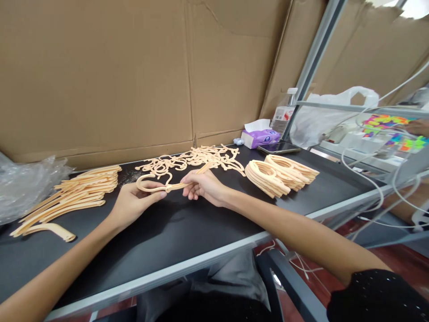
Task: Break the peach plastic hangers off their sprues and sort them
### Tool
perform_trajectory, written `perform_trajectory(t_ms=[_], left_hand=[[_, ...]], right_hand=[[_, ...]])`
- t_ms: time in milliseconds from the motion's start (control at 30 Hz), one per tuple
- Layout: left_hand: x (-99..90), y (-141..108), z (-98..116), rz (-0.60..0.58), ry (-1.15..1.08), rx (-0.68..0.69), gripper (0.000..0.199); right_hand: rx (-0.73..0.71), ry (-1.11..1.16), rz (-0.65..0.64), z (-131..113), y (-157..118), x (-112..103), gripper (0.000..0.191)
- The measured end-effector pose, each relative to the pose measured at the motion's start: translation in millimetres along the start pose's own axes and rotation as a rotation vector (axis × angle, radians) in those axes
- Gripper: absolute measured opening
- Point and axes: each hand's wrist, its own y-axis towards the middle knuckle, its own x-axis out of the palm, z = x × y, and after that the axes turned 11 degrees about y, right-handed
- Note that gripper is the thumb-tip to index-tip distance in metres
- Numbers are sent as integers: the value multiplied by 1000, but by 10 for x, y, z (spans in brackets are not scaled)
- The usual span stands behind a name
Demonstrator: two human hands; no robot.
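Observation:
Both hands hold one cream-coloured plastic clothes hanger (174, 186) above the black tabletop. Its small hook stands up from the middle. My left hand (137, 199) is closed around the looped left arm of the hanger, thumb near the centre joint. On the other side my right hand (203, 184) pinches the right arm, whose end sticks up past the fingers. Just behind lies a loose heap of cream hooks (214, 154). Nearest my left forearm is a pile of long curved hanger arms (80, 192). Stacked hangers (271, 176) lie to the right of my right hand.
A purple tissue pack (259, 137), a phone (279, 147) and a water bottle (284, 114) are at the back right. Clear plastic wrap (27, 188) lies at the left. Cardboard (100, 76) stands behind the table. White cables (378, 188) hang at the right, near another person's hand (418, 127).

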Motion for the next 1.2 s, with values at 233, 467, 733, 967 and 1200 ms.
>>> perform_trajectory(t_ms=[233,467,733,967,1200], left_hand=[[-17,-14,46,-120,21,-4,41],[-50,-8,15,-48,-57,-103,45],[-57,-6,-63,-42,-164,-83,43],[-255,-1,-25,-55,-166,-18,39],[-917,-532,-373,226,559,-18,28]], right_hand=[[14,-80,-69,1,-4,3,5],[-40,-6,25,-8,-1,-1,10],[-137,26,153,3,22,-24,17],[-170,182,138,8,22,-76,15],[-217,197,156,-41,-13,-34,12]])
